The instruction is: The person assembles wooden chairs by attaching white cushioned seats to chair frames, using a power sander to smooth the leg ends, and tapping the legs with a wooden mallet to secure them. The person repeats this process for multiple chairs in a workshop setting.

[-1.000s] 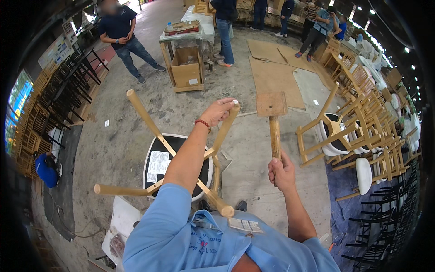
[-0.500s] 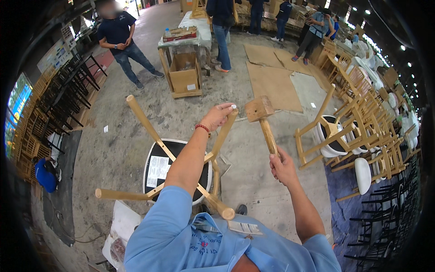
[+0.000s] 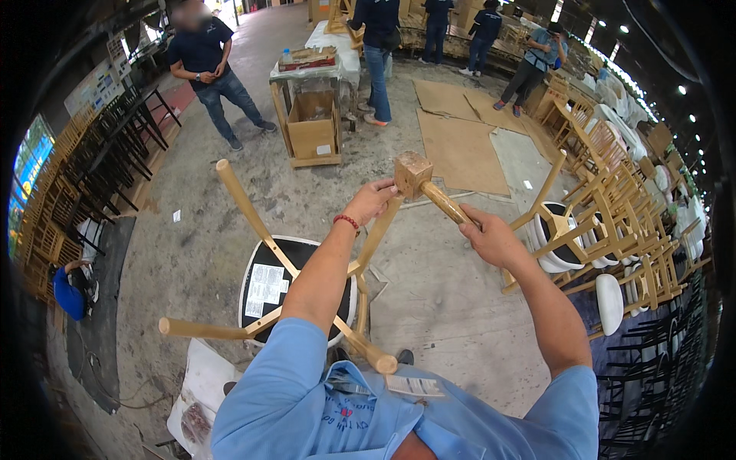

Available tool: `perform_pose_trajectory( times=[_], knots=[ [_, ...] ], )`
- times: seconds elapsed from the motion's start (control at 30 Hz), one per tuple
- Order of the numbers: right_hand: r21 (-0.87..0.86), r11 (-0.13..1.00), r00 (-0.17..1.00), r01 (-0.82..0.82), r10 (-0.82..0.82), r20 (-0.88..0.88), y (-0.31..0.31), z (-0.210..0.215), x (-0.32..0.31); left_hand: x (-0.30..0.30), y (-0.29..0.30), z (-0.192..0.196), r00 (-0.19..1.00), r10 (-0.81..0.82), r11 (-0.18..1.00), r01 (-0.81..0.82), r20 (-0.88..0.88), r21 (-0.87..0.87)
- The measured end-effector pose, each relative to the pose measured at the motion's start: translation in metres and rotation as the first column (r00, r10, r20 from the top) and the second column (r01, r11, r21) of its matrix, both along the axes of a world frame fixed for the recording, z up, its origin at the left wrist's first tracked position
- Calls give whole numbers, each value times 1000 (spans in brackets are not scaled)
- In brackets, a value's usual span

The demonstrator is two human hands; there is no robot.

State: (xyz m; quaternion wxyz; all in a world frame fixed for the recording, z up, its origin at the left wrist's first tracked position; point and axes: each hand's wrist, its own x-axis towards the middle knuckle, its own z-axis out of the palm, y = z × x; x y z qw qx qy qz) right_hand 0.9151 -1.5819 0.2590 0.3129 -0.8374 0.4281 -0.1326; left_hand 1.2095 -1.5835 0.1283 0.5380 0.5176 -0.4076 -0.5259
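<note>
An upside-down wooden chair [image 3: 253, 207] stands before me, its legs pointing up and its black seat underside and white rim showing below. My left hand [image 3: 369, 203] is closed in a pinch at the tip of the far right leg [image 3: 376, 238]. The small white round cap at this tip is now hidden by the fingers and the mallet. My right hand [image 3: 491, 238] grips the handle of a wooden mallet [image 3: 415, 173]. The mallet's block head is at the leg tip, right beside my left fingertips; whether it touches the cap cannot be seen.
Wooden chairs with white seats [image 3: 609, 303] are stacked on the right; black chairs [image 3: 130, 138] line the left. A cart with a cardboard box [image 3: 313, 134] stands ahead. Several people are farther off, one person [image 3: 203, 69] facing me. Flat cardboard [image 3: 464, 149] covers some floor.
My right hand has risen, swinging the mallet head left onto the leg-tip area and covering the white cap. My left hand keeps its place at the leg tip.
</note>
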Motion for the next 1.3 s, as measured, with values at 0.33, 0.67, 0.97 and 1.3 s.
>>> perform_pose_trajectory(
  times=[0.33,0.67,0.97,1.3],
  knots=[
    [5,1000,999,-7,7,-47,-6,3,13,-2,1,-1,1000,-7,1000,7,15,8],
    [-148,979,399,138,82,913,29,120,28,-1,19,-54,939,244,969,-224,-244,107],
    [133,945,944,299,-313,105,2,30,-41,-3,10,-55,927,283,957,-257,-244,135],
    [335,927,749,170,-343,567,41,-12,28,-41,99,-71,670,423,903,-255,-610,346]
  ],
)
